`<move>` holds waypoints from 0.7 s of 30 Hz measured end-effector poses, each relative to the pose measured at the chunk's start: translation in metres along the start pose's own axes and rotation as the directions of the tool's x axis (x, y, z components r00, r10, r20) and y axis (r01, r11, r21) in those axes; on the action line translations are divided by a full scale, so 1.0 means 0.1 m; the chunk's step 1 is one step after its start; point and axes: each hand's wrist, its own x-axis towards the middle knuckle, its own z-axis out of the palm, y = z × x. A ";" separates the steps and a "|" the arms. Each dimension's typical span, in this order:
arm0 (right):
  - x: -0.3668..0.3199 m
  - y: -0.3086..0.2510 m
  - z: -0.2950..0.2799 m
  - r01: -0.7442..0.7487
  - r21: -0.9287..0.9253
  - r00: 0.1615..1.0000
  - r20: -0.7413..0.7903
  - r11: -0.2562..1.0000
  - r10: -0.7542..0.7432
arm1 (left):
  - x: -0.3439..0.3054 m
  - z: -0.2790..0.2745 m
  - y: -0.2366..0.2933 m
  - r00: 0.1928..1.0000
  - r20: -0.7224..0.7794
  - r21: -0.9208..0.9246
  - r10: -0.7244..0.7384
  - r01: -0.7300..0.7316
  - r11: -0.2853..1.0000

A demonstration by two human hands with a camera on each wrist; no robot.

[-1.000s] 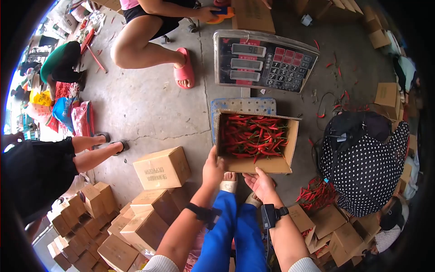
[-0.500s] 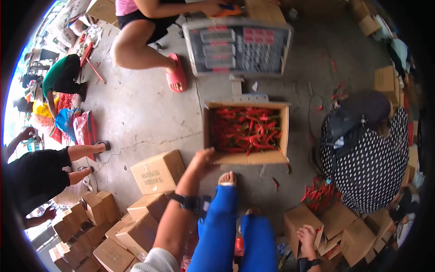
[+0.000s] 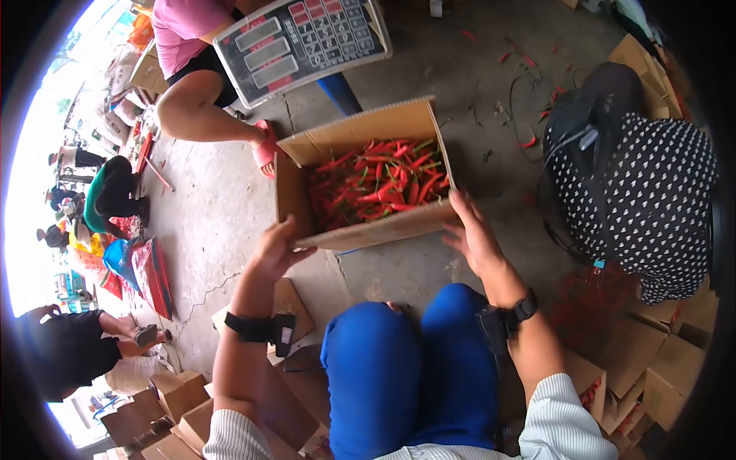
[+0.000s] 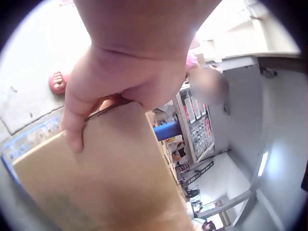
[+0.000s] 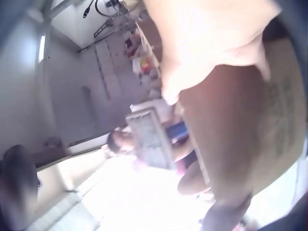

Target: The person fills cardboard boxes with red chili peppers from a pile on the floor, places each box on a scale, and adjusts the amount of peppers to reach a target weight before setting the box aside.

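Clasping the cardboard box (image 3: 383, 227) of red chillies (image 3: 383, 180) at its near left corner with the left grip (image 3: 274, 251); pressing the right grip (image 3: 474, 234), fingers spread, against its near right corner, just before the scale (image 3: 303, 38).

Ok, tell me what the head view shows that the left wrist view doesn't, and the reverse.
Only the head view: red chillies inside the box, the right hand at its near right corner, a person in a dotted top. Only the left wrist view: a grey wall rising beyond the scale. Both: the left hand on the box, the scale display, a pink sandal.
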 end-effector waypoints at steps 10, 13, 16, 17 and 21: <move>0.33 -0.34 0.29 0.302 0.148 0.949 0.044 0.942 -0.311 | 0.15 0.00 -0.05 0.982 -0.131 0.006 0.132 -0.133 0.991; 0.35 -0.12 0.04 0.304 0.115 0.922 0.215 0.946 -0.322 | 0.29 -0.38 -0.19 0.992 -0.002 -0.027 0.123 -0.123 0.992; -0.16 0.22 -0.41 0.196 -0.117 0.980 0.014 0.974 -0.196 | 0.28 -0.39 -0.23 0.991 -0.028 0.028 0.132 -0.131 0.991; -0.52 0.23 -0.70 0.271 -0.070 0.962 0.006 0.960 -0.272 | 0.26 -0.37 -0.20 0.991 -0.081 0.042 0.108 -0.105 0.994; -2.11 0.63 -1.89 0.406 -0.504 0.567 -0.515 0.762 -0.643 | 0.34 -0.97 0.19 0.925 -0.035 0.268 0.377 -0.355 0.896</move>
